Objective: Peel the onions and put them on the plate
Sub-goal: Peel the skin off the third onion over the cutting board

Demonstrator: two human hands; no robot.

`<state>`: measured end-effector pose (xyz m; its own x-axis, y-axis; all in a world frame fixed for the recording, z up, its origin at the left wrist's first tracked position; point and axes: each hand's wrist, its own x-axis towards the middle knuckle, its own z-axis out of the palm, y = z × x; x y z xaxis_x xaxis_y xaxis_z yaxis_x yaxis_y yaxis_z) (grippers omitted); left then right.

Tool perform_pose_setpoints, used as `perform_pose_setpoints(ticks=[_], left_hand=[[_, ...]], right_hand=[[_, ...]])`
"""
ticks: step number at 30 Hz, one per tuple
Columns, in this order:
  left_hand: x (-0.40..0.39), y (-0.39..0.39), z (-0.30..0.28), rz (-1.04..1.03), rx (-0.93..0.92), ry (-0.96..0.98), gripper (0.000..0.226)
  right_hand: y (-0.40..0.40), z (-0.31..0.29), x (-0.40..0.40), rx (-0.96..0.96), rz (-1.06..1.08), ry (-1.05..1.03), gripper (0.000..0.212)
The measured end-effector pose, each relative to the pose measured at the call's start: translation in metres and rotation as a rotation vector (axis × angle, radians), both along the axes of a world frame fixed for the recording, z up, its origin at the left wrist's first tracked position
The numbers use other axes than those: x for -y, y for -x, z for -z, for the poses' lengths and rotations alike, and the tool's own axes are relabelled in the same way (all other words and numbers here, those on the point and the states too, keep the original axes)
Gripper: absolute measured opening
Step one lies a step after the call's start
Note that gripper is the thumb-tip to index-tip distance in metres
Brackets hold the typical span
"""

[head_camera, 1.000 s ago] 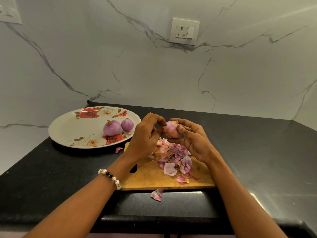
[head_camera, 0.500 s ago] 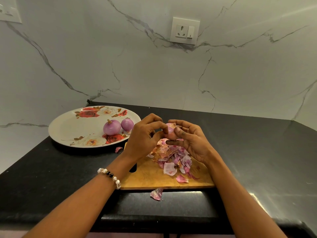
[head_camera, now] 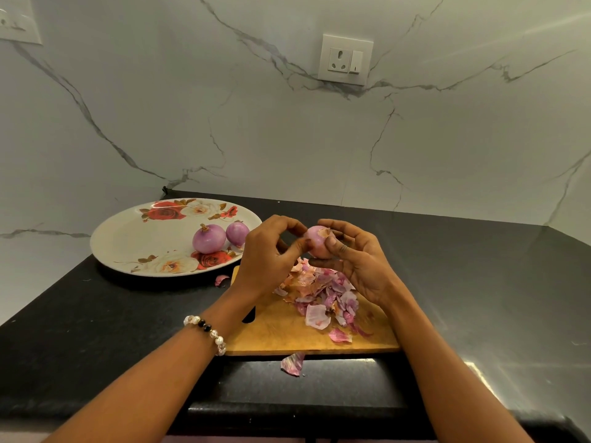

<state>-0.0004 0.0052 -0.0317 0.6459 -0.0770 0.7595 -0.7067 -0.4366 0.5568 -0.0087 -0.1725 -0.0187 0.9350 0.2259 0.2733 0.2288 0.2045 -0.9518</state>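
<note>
A small pink onion [head_camera: 316, 243] with a scrap of dry skin near its top is held above the wooden cutting board [head_camera: 287, 334]. My right hand [head_camera: 358, 263] grips it from the right and below, thumb on its front. My left hand [head_camera: 268, 254] touches its left side with curled fingertips. A heap of pink and tan onion peels [head_camera: 323, 292] lies on the board under my hands. Two peeled purple onions [head_camera: 209, 238] [head_camera: 237, 233] sit side by side on the white floral plate [head_camera: 128, 238] at the left.
The black counter [head_camera: 479, 282] runs to a marble wall with a socket [head_camera: 345, 60]. One loose peel [head_camera: 292, 364] lies on the counter in front of the board, another [head_camera: 221, 279] between board and plate. The counter's front edge is close to me.
The onion has turned slightly in my right hand, showing the skin scrap on top. My left fingers have shifted along its left side. Plate and board have not moved.
</note>
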Motion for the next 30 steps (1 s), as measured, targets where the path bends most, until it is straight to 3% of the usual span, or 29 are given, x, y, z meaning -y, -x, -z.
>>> perform_pose_setpoints(ticks=[4, 10, 20, 26, 30], left_hand=[[0.001, 0.003, -0.001, 0.027, -0.229, 0.065, 0.033], [-0.003, 0.005, -0.005, 0.083, -0.382, 0.171, 0.028], [-0.004, 0.001, -0.004, 0.054, -0.443, 0.251, 0.021], [-0.001, 0.003, -0.008, 0.105, -0.509, 0.387, 0.015], [-0.001, 0.005, -0.006, 0.135, -0.527, 0.277, 0.029]], right_hand=[[0.001, 0.000, -0.002, 0.043, 0.028, 0.022, 0.042], [0.003, 0.002, -0.003, 0.092, 0.072, 0.085, 0.044], [0.003, 0.002, -0.004, 0.088, 0.028, 0.031, 0.044], [-0.003, 0.007, -0.004, 0.094, 0.109, 0.091, 0.044], [-0.002, 0.011, -0.002, 0.125, 0.118, 0.152, 0.047]])
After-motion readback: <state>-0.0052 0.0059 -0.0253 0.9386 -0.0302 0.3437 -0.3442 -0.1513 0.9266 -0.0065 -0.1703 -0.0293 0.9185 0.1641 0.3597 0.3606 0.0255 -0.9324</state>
